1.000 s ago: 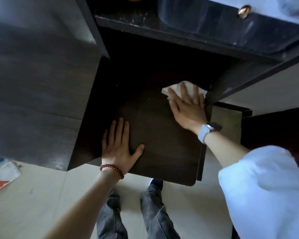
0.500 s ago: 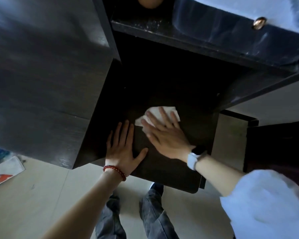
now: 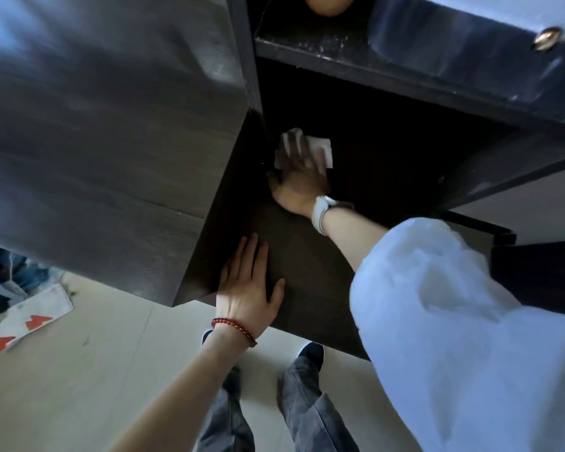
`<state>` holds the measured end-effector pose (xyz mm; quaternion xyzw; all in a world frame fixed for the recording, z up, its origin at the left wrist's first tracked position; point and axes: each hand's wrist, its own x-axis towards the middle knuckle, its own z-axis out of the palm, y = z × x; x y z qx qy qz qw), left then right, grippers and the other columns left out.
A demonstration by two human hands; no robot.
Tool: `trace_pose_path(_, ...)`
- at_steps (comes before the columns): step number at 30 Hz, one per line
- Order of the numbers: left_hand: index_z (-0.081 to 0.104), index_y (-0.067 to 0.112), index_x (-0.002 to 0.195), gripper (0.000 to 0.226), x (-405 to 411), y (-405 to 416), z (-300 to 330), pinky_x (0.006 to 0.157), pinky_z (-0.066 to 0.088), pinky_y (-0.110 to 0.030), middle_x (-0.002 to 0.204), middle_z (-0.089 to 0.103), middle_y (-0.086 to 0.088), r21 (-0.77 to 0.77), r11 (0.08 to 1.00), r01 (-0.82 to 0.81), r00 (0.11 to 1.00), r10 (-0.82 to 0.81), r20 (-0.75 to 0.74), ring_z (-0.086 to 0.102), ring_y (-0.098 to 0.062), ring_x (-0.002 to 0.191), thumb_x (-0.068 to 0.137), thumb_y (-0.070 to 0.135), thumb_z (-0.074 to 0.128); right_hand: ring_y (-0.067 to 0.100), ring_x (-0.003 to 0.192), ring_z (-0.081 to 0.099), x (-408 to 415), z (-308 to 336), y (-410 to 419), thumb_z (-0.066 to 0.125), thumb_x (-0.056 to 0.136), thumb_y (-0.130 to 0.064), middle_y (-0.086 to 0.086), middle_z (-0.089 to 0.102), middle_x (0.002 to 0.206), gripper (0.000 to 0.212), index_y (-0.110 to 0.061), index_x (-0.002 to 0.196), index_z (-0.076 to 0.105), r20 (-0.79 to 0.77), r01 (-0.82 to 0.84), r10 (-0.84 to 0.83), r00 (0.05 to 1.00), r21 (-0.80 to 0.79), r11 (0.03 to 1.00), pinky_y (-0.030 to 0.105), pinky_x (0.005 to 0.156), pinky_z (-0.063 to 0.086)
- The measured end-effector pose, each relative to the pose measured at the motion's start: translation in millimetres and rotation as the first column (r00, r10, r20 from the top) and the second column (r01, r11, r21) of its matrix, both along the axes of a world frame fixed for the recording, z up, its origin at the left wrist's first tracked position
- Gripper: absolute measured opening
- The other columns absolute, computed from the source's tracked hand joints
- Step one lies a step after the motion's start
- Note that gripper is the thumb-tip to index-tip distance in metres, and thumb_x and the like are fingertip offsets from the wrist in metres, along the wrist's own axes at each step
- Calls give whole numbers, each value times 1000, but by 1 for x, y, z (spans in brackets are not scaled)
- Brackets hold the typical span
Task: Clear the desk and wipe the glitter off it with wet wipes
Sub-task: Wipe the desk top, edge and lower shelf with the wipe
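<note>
The right hand (image 3: 299, 182) reaches deep into the dark recess of the desk (image 3: 307, 256), its arm stretched forward from a white sleeve (image 3: 454, 321) pushed up past the forearm, a pale watch (image 3: 322, 213) on the wrist. The palm faces down and the fingers (image 3: 296, 148) lie straight and slightly spread on top of a white wipe (image 3: 322, 148), pressing it flat against the desk; they are blurred. The wipe sits at the back left of the desk surface, close to the tall dark side panel (image 3: 111, 125), with its corners showing beyond the fingertips and to the right of the hand. The thumb points left toward that panel.

The left hand (image 3: 248, 291) lies flat on the near edge of the desk, palm down, fingers straight and close together, pointing away from the person, thumb spread out to the right. It holds nothing. A red bead bracelet (image 3: 235, 329) circles its wrist, and the bare forearm runs down and left off the desk edge. The two hands are well apart, the right one farther back on the desk.

Above the desk a shelf (image 3: 340, 50) carries pale specks. Below the desk edge are grey trousers (image 3: 307, 412) and dark shoes (image 3: 310, 350) on a light floor (image 3: 79, 386)
</note>
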<state>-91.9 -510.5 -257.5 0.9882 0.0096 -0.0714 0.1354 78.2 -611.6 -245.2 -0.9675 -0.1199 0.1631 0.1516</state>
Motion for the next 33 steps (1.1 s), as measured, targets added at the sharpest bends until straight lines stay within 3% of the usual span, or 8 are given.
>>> trace_pose_path(6, 42, 6, 129, 64, -2, -1, 1, 97, 41, -50, 139, 45, -19, -13, 1000, -8, 1000, 8, -29, 24, -24, 128, 77, 43, 38, 14, 141, -13, -55, 8, -30, 28, 96, -30, -10, -3, 156, 56, -30, 145, 1, -31, -421, 420, 907, -47, 906, 43, 111, -14)
trace_pose_path(9, 42, 6, 129, 63, -3, -1, 0, 96, 42, -49, 138, 46, -19, -7, 1000, -12, 1000, 12, -14, 25, -24, 128, 78, 42, 38, 14, 142, -8, -45, 10, -21, 30, 95, -28, -11, -1, 156, 57, -30, 145, 3, -13, -427, 429, 903, -105, 898, 44, 112, -8)
trace_pose_path(13, 41, 8, 130, 63, -4, 3, 1, 98, 41, -47, 139, 45, -16, 39, 999, 16, 1000, -16, -18, 27, -24, 131, 79, 44, 37, 14, 142, -4, -16, 12, -14, 34, 94, -25, -10, 3, 156, 56, -27, 145, 11, -48, -392, 389, 920, -56, 918, 42, 114, -3)
trace_pose_path(20, 44, 6, 128, 60, -6, 1, 5, 99, 41, -46, 137, 47, -18, 55, 998, 26, 998, -23, -51, 43, -32, 128, 80, 42, 37, 19, 142, -11, -36, 5, -7, 33, 93, -27, -12, 1, 155, 56, -31, 144, 11, 0, -287, 287, 958, -48, 957, 47, 114, -8)
trace_pose_path(22, 45, 5, 127, 58, -10, 1, 5, 100, 41, -42, 136, 48, -18, 59, 998, 38, 998, -35, -48, 43, -31, 128, 81, 40, 37, 16, 142, -11, -50, 10, -5, 31, 94, -25, -12, 1, 155, 52, -32, 143, 16, -35, -331, 331, 943, 8, 944, 46, 112, -12)
trace_pose_path(26, 43, 7, 129, 57, -23, 5, 4, 101, 25, -37, 136, 48, -18, 37, 999, 34, 999, -33, -22, 28, -24, 129, 82, 38, 37, 14, 142, -11, -73, 13, -34, 27, 96, -24, -12, 0, 155, 51, -34, 144, 12, -47, -487, 487, 872, 18, 873, 44, 114, -12)
trace_pose_path(29, 42, 10, 129, 56, -25, 4, 7, 100, 38, -43, 137, 47, -17, 40, 999, 18, 999, -17, -29, 26, -24, 128, 82, 39, 35, 16, 141, -15, -63, 7, -71, 23, 97, -29, -12, -6, 155, 51, -37, 144, 4, -71, -333, 329, 942, -43, 942, 44, 113, -12)
trace_pose_path(33, 42, 11, 127, 56, -23, -5, 10, 96, 42, -47, 136, 49, -17, 26, 999, -46, 998, 47, -43, 28, -25, 126, 80, 40, 35, 19, 140, -19, -28, 7, -127, 19, 97, -37, -14, -12, 154, 50, -43, 142, 0, -119, 73, -85, 989, -101, 992, 52, 111, -11)
